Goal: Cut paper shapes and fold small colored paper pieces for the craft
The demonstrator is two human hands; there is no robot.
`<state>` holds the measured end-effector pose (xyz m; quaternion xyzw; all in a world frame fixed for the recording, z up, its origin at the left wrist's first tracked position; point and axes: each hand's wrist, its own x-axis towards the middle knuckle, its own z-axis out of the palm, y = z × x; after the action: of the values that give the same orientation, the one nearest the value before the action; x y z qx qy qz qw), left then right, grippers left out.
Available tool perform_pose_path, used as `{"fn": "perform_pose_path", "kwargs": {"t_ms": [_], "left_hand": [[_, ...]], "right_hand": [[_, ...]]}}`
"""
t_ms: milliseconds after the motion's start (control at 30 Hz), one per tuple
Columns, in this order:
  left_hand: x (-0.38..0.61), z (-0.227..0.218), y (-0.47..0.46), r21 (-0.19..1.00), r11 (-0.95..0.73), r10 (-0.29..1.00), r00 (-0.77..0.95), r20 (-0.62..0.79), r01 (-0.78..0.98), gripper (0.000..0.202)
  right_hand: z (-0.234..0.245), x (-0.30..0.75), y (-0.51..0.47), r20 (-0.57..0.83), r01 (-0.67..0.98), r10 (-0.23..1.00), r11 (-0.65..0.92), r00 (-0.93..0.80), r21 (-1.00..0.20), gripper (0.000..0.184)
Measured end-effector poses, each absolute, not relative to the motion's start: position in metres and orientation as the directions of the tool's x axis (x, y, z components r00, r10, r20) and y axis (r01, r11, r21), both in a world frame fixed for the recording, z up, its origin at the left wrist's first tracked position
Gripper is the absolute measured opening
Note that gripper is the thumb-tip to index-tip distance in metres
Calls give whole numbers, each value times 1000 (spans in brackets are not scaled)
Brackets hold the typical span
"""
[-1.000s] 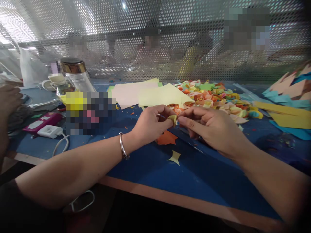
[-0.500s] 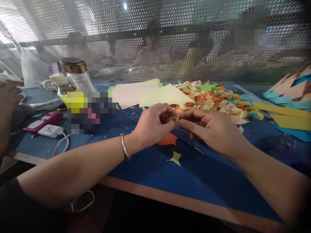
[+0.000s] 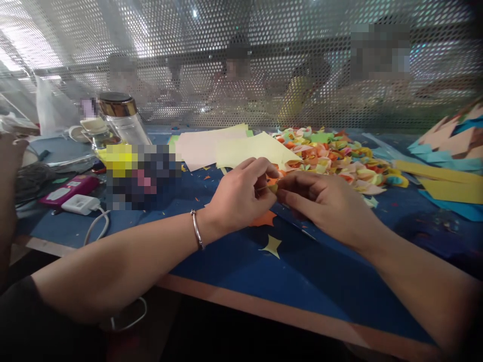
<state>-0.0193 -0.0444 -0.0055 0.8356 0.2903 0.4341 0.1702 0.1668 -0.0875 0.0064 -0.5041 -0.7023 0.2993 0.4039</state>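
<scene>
Both hands meet above the blue table (image 3: 302,291). My left hand (image 3: 245,193) pinches a small yellowish piece of paper (image 3: 272,188), mostly hidden by the fingers. Thumb and fingers of my right hand (image 3: 320,201) close on the right edge of the same piece. Under my left hand lies an orange paper scrap (image 3: 266,218). Nearer the table's front, a pale yellow star-shaped scrap (image 3: 273,246) rests flat. Behind my hands are sheets of pale paper (image 3: 245,151) and a heap of small folded colored papers (image 3: 339,156).
At left stand a clear bottle with a dark lid (image 3: 124,118) and a smaller jar (image 3: 96,133), near a purple box (image 3: 71,190) and a white charger (image 3: 80,204). Another person's arm (image 3: 9,186) is at the far left. Yellow paper strips (image 3: 449,181) lie right. A perforated metal panel (image 3: 264,110) stands behind.
The yellowish paper shows less between my fingertips, as the fingers have closed further around it. The other person's hand at the far left has shifted. The table things stay put.
</scene>
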Motion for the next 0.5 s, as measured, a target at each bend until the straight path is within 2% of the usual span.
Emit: {"fn": "perform_pose_path", "kwargs": {"t_ms": [367, 500], "left_hand": [[-18, -1, -48, 579, -731, 679, 465, 568, 360, 36], [-16, -1, -49, 628, -703, 704, 454, 546, 333, 35]], "right_hand": [[4, 167, -87, 297, 512, 936, 351, -189, -784, 14], [2, 166, -86, 311, 504, 933, 358, -178, -786, 15]]}}
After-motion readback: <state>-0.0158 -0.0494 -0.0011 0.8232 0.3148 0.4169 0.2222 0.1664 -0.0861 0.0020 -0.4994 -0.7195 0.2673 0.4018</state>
